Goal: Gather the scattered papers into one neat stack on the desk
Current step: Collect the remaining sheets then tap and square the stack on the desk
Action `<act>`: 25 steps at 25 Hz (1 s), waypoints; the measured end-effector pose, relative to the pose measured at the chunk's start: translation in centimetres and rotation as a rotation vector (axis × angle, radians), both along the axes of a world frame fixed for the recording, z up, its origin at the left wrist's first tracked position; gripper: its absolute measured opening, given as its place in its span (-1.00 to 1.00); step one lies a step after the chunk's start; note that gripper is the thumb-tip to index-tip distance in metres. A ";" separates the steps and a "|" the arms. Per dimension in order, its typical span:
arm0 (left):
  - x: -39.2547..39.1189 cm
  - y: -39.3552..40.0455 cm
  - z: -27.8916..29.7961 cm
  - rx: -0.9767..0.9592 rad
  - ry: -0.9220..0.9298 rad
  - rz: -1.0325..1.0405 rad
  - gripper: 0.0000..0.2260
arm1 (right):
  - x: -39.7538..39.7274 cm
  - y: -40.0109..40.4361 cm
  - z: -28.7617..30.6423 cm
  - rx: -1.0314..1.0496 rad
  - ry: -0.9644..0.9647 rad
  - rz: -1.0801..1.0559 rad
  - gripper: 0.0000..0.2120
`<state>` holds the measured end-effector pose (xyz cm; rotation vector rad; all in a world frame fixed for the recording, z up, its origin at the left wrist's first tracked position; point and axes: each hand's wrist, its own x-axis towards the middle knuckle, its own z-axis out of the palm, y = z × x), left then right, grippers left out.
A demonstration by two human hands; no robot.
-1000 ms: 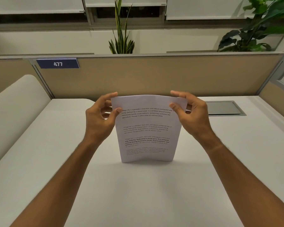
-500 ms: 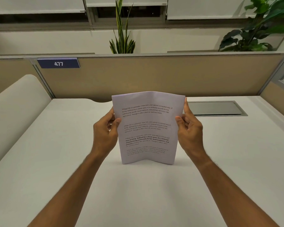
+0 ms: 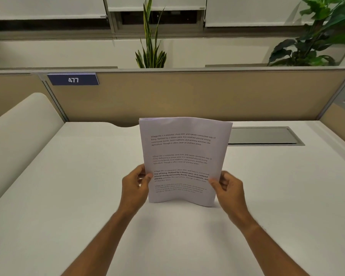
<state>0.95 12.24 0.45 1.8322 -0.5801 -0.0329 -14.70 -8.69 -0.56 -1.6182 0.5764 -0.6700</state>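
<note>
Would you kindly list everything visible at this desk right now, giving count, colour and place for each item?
paper stack: one, white with black print, standing upright on its bottom edge at the desk's centre
desk: one, white, fills the foreground
cable hatch: one, grey, set in the desk at back right
partition: one, beige, along the desk's far edge
number plate: one, blue, reads 477, on the partition at left
snake plant: one, green, behind the partition at centre
leafy plant: one, green, behind the partition at right
roller blinds: white, over the windows at top
left hand: grips the stack's left edge
right hand: grips the stack's right edge
</note>
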 end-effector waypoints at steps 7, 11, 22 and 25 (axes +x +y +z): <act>-0.7 -0.5 -2.6 -0.028 0.177 0.112 -0.74 | -0.4 -0.4 -3.3 0.072 0.090 -0.079 -0.80; 0.2 -1.4 -2.6 -0.090 0.292 0.180 -0.78 | 0.8 -1.6 -3.1 0.104 0.072 -0.092 -0.78; 8.9 -5.5 -2.3 0.049 0.495 0.363 -0.85 | 10.0 -7.0 -2.4 0.318 0.344 0.007 -0.92; 11.2 -6.6 -3.1 0.125 0.533 0.396 -0.94 | 12.5 -8.0 -2.9 0.345 0.413 0.000 -0.83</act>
